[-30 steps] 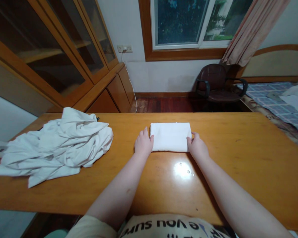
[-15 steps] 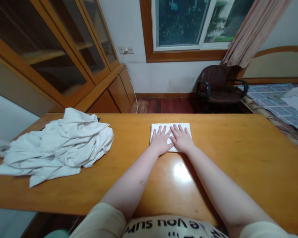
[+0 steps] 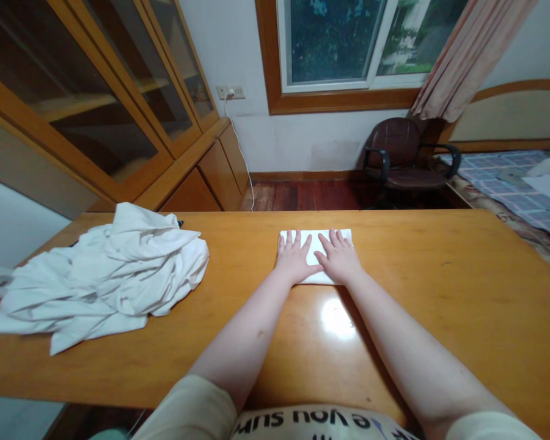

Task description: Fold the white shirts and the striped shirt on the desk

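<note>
A white cloth folded into a flat rectangle lies near the far edge of the wooden table. On its left half my left hand rests flat, fingers spread. My right hand lies flat on the right half, fingers apart and angled inward. The two thumbs come close together near the cloth's middle; whether they touch I cannot tell. Off to the left, a crumpled heap of white cloth is piled on the table, and a small dark item peeks out behind it.
A glass-door cabinet stands at the left beyond the table. Behind the table are a dark office chair and a bed. A white cord hangs from the wall socket.
My hands have spread slightly apart at the fingers over the folded cloth, with a wider gap between them. The view has shifted a little; the cloth heap stays put.
</note>
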Demonstrator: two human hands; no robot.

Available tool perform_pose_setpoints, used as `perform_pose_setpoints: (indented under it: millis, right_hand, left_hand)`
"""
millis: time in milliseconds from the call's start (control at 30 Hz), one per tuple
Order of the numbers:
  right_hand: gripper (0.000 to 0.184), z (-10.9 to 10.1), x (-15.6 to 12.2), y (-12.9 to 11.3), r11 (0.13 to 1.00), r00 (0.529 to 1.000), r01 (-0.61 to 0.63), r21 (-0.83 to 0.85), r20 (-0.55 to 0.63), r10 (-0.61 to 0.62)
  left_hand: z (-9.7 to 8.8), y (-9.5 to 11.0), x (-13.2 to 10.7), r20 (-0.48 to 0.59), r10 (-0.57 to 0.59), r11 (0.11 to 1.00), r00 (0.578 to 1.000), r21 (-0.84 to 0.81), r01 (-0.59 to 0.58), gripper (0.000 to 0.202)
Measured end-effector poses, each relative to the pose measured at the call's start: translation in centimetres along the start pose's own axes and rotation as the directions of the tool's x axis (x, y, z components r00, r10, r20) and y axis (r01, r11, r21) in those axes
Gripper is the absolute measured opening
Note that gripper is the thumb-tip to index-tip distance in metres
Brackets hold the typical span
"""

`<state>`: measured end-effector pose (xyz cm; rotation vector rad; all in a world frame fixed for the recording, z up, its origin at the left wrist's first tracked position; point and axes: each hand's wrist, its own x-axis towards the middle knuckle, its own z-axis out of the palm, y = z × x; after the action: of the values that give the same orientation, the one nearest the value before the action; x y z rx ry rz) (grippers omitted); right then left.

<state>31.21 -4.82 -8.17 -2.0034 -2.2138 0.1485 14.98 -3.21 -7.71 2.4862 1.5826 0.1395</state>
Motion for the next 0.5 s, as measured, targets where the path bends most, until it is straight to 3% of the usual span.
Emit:
perform_pose_setpoints:
  millis: [100, 200, 333, 400, 500]
  right_hand:
    - [0.068, 0.0, 0.2, 0.1, 1.000, 1.000, -0.022, 0.010, 0.020, 0.022]
    - [0.071, 0.0, 0.2, 0.7, 0.998, 0.999, -0.053, 0.037, 0.014, 0.052]
    - [0.078, 0.1, 0.0, 2.2, 0.953, 0.959, -0.268, 0.140, -0.052, 0.277]
    - [0.079, 0.2, 0.0, 3.1, 0.911, 0.930, -0.330, 0.246, -0.082, 0.359]
    - [0.076, 0.4, 0.3, 4.0, 0.864, 0.941, -0.248, 0.439, -0.104, 0.323]
  left_hand:
    - [0.1, 0.0, 0.1, 0.003, -0.062, 0.998, 0.998, -0.008, 0.062, 0.089]
    - [0.2, -0.2, 0.1, -0.047, -0.206, 0.977, 0.977, -0.068, 0.203, 0.077]
    - [0.6, -1.6, 0.2, -0.112, -0.400, 0.893, 0.910, -0.273, 0.359, 0.082]
    - [0.9, -2.8, 0.5, -0.129, -0.446, 0.826, 0.886, -0.440, 0.352, 0.079]
    - [1.3, -4.6, 1.1, -0.114, -0.459, 0.621, 0.881, -0.751, 0.227, 0.068]
